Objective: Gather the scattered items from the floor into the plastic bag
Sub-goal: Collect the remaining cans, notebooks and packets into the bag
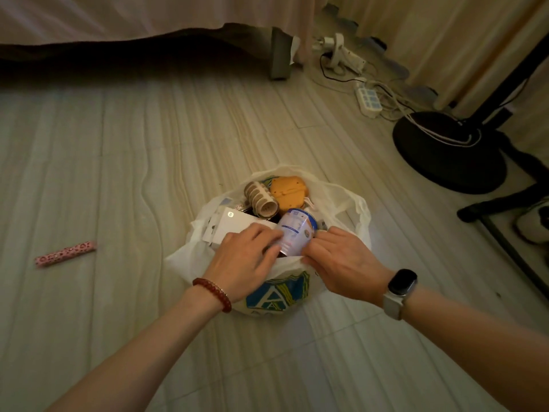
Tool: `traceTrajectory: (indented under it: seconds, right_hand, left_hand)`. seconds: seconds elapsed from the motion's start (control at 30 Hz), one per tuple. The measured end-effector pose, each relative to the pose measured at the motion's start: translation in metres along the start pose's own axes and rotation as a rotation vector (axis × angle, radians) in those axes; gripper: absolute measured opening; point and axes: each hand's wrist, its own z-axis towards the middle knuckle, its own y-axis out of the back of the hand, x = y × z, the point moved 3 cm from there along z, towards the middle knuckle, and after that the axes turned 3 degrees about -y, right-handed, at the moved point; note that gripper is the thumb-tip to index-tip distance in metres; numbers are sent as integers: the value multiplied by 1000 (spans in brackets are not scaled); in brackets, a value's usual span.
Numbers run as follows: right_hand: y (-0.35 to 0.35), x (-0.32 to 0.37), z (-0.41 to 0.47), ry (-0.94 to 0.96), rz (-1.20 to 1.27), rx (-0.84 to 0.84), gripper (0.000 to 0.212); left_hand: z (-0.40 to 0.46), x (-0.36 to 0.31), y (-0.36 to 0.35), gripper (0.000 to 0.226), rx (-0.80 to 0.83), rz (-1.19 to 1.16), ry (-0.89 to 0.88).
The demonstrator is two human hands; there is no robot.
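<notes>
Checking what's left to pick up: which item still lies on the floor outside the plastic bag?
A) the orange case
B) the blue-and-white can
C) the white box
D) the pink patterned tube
D: the pink patterned tube lies alone on the floor, left of the plastic bag; the others sit inside it.

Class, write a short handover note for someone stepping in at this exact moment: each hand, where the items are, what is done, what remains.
Left hand: fingers lie on the blue-and-white can, easing it into the plastic bag.
Right hand: pinches the bag's near rim, holding the mouth open.
Done: white box, beige ridged roll and orange item are already in the bag.
Left: seat the can fully, then fetch the pink patterned tube lying on the floor to the left of the bag.
</notes>
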Motion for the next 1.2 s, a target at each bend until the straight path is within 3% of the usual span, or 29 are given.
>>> traceTrajectory:
  seconds: [0.1,0.27,0.37,0.53,0.73,0.83,1.0,1.2]
  right_hand:
    - [2,-1,8,-26,1,-14,22]
    - [12,-11,51,-125,89,-99,24]
    - [17,1,97,-154,186,-174,33]
    - [24,56,189,-215,376,-238,38]
    - [-7,173,271,-31,466,-91,39]
    - [-49,231,296,33,425,74,41]
    - [-138,287,319,1,256,460,47]
    - [-217,299,323,-193,136,459,53]
  left_hand:
    - [-6,-8,4,32,2,69,-9]
    - [-14,-8,60,32,-274,295,-40]
    - [-15,4,104,31,-342,391,-60]
    - [-36,67,181,30,-311,550,161]
    - [-149,186,224,40,-406,446,730]
    - [-221,243,211,43,-348,392,924]
    - [-288,333,190,49,-169,294,1063]
    - [-293,437,199,65,-59,275,1134]
